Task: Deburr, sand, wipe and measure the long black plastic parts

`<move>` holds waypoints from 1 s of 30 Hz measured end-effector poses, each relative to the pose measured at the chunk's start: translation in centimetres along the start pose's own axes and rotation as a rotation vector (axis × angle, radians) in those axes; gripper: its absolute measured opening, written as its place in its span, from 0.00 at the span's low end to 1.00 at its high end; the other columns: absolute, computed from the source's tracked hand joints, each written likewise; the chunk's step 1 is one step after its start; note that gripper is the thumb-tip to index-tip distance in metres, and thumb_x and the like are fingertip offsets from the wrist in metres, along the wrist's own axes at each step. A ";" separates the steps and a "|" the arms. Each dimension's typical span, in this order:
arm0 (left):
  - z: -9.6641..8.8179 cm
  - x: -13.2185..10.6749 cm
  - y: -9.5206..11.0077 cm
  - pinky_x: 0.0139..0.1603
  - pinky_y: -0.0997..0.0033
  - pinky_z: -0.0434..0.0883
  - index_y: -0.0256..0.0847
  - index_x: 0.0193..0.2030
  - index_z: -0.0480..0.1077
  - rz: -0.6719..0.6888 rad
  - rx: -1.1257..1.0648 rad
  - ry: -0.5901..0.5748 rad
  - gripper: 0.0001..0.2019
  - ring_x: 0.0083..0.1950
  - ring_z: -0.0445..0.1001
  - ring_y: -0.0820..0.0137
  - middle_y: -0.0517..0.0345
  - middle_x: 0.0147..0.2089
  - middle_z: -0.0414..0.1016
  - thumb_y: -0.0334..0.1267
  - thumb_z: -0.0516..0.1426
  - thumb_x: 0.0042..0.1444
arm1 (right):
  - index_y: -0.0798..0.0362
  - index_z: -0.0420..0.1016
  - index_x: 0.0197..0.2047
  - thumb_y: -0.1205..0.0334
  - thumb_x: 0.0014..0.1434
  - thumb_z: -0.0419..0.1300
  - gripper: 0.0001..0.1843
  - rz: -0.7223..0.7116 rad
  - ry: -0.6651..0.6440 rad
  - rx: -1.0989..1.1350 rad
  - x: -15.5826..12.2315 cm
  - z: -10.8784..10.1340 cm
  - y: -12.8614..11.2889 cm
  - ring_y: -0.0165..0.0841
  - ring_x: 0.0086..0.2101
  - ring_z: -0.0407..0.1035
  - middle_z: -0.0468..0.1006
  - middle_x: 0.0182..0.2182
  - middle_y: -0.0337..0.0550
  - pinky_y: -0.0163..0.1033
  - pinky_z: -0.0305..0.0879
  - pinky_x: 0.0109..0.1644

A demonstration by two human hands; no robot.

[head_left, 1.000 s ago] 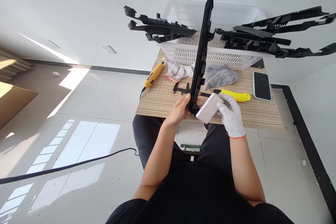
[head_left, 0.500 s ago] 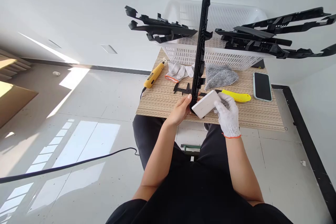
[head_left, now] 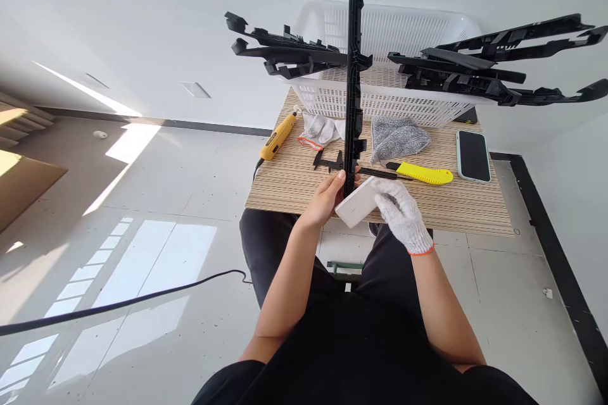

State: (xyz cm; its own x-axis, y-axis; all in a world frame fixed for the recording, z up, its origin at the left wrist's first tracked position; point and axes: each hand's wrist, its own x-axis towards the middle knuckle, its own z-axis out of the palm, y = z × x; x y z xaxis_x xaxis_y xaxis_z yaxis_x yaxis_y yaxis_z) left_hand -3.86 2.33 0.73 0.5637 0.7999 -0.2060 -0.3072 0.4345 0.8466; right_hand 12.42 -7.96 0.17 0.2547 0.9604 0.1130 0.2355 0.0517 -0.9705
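Note:
My bare left hand [head_left: 327, 198] is closed around the lower end of a long black plastic trim strip [head_left: 354, 88], which stands nearly upright over the table. Clips and tabs stick out along the strip's right side. In my right hand [head_left: 400, 212], which wears a white knit glove with an orange cuff, is a flat white rectangular block [head_left: 356, 202]. The block is tilted, its left corner close to the strip's lower end; whether they touch I cannot tell. Behind the strip lies a black caliper [head_left: 327, 161], partly hidden by it.
A white plastic basket [head_left: 327, 98] at the back carries several black trim pieces [head_left: 475, 73] jutting out both sides. On the table [head_left: 275, 193] lie a yellow rotary tool [head_left: 278, 137], a glove [head_left: 319, 130], a grey cloth [head_left: 398, 138], a yellow utility knife [head_left: 424, 173] and a phone [head_left: 474, 156].
The strip's upper end has swung left, so it stands straighter. My right hand has moved the white block left and slightly toward me. The left hand has stayed almost in place.

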 end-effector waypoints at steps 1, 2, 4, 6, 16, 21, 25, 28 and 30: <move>0.0 0.0 0.0 0.49 0.64 0.74 0.37 0.55 0.78 0.002 0.006 0.008 0.27 0.51 0.78 0.59 0.49 0.47 0.82 0.57 0.62 0.57 | 0.42 0.76 0.56 0.50 0.67 0.58 0.17 -0.009 -0.011 -0.001 0.0 -0.1 0.0 0.31 0.33 0.70 0.75 0.50 0.45 0.38 0.72 0.34; 0.1 0.0 0.0 0.49 0.64 0.74 0.37 0.55 0.78 0.001 0.015 0.013 0.27 0.51 0.78 0.59 0.49 0.47 0.82 0.57 0.62 0.57 | 0.42 0.78 0.55 0.50 0.66 0.59 0.16 -0.006 -0.010 0.008 0.0 -0.2 0.0 0.31 0.34 0.71 0.75 0.48 0.45 0.39 0.73 0.36; 0.1 -0.1 0.1 0.49 0.64 0.74 0.37 0.55 0.77 -0.001 0.035 0.019 0.27 0.51 0.78 0.59 0.49 0.47 0.82 0.57 0.62 0.57 | 0.42 0.78 0.54 0.50 0.65 0.61 0.16 0.019 -0.004 0.030 0.1 -0.4 0.1 0.33 0.36 0.71 0.75 0.47 0.44 0.41 0.74 0.39; 0.0 -0.1 0.1 0.48 0.64 0.74 0.38 0.56 0.77 -0.011 0.041 0.022 0.27 0.50 0.78 0.60 0.49 0.47 0.82 0.57 0.62 0.58 | 0.42 0.76 0.56 0.51 0.58 0.68 0.23 0.053 -0.028 0.054 0.2 -0.6 0.2 0.35 0.39 0.72 0.75 0.50 0.45 0.42 0.75 0.41; -0.1 0.0 0.1 0.37 0.69 0.71 0.37 0.57 0.77 -0.016 0.071 -0.013 0.28 0.40 0.76 0.65 0.48 0.46 0.81 0.57 0.59 0.60 | 0.49 0.70 0.33 0.61 0.51 0.68 0.10 0.157 -0.060 0.290 0.0 -1.5 -1.1 0.27 0.26 0.64 0.72 0.30 0.35 0.35 0.64 0.29; -0.2 0.1 -0.1 0.43 0.66 0.73 0.38 0.57 0.76 -0.019 0.055 0.003 0.29 0.45 0.78 0.62 0.48 0.47 0.81 0.59 0.59 0.60 | 0.50 0.65 0.30 0.65 0.50 0.66 0.11 0.271 -0.220 0.153 0.3 -2.1 -1.2 0.26 0.24 0.65 0.72 0.28 0.33 0.33 0.62 0.26; -0.2 0.0 0.1 0.43 0.66 0.74 0.37 0.57 0.77 -0.040 0.064 0.017 0.29 0.45 0.78 0.61 0.48 0.45 0.82 0.59 0.60 0.58 | 0.45 0.70 0.54 0.55 0.56 0.65 0.22 0.370 0.002 0.192 1.1 -1.1 -1.2 0.28 0.23 0.67 0.75 0.32 0.35 0.32 0.59 0.22; 0.0 -0.1 0.2 0.44 0.66 0.74 0.37 0.56 0.77 -0.030 0.056 0.031 0.29 0.46 0.79 0.61 0.48 0.45 0.82 0.59 0.61 0.58 | 0.42 0.70 0.63 0.52 0.57 0.66 0.30 0.284 -0.018 0.125 1.2 -0.6 -1.4 0.29 0.28 0.69 0.78 0.41 0.40 0.34 0.65 0.26; 0.1 -0.2 0.3 0.45 0.66 0.75 0.37 0.56 0.77 -0.024 0.050 0.047 0.28 0.47 0.79 0.61 0.49 0.45 0.82 0.58 0.61 0.58 | 0.42 0.72 0.63 0.52 0.57 0.66 0.30 0.236 -0.069 0.063 1.1 -0.5 -1.4 0.29 0.29 0.68 0.79 0.44 0.41 0.36 0.69 0.30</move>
State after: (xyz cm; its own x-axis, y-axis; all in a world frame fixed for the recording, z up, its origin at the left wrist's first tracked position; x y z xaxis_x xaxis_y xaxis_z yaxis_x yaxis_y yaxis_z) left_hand -3.99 2.25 1.06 0.5333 0.8085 -0.2489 -0.2543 0.4338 0.8644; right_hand 12.80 -7.12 1.77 0.2309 0.9641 -0.1314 0.1170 -0.1616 -0.9799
